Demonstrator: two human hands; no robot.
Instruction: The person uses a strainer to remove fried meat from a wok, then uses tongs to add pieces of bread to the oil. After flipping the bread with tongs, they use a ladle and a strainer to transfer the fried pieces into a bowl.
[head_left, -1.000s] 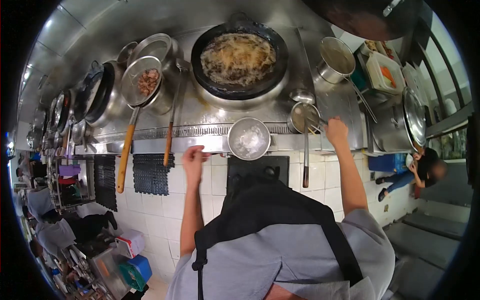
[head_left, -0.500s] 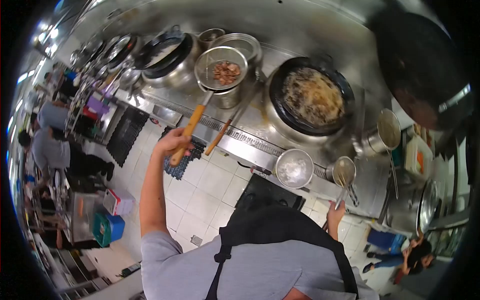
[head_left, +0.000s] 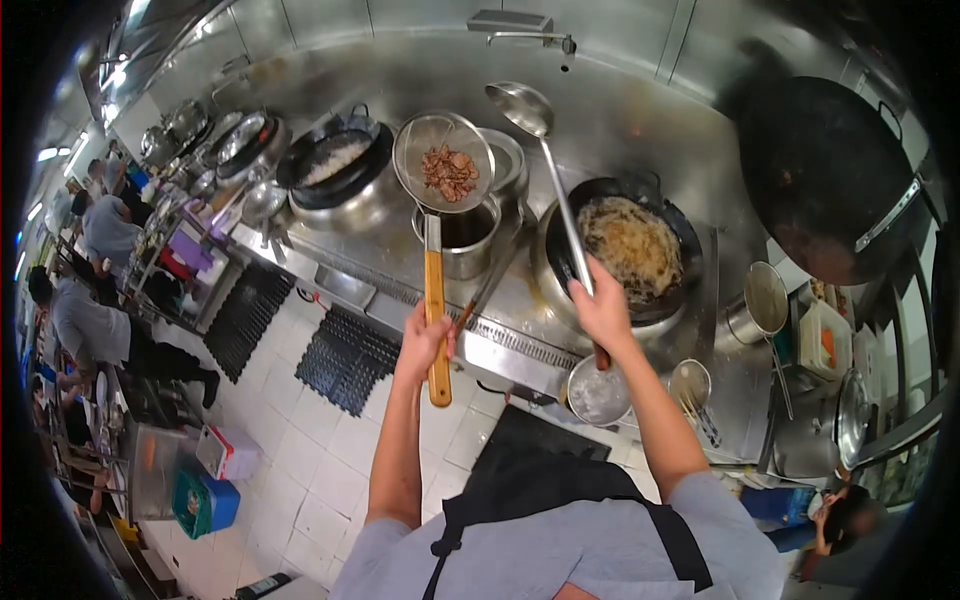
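Steel walls backed the long cooking table (head_left: 350, 262). The left grip (head_left: 425, 340) stayed closed round the wooden handle, but the strainer (head_left: 443, 160) of meat had swung to stand over the pot (head_left: 462, 240). The right grip (head_left: 603, 310) had left the table's edge and was shut on the ladle (head_left: 522, 105), which was raised beside the wok (head_left: 630, 250).

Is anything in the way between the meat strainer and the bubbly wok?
Yes. The ladle in the right hand has its long handle crossing between the strainer, held by the left hand, and the wok.
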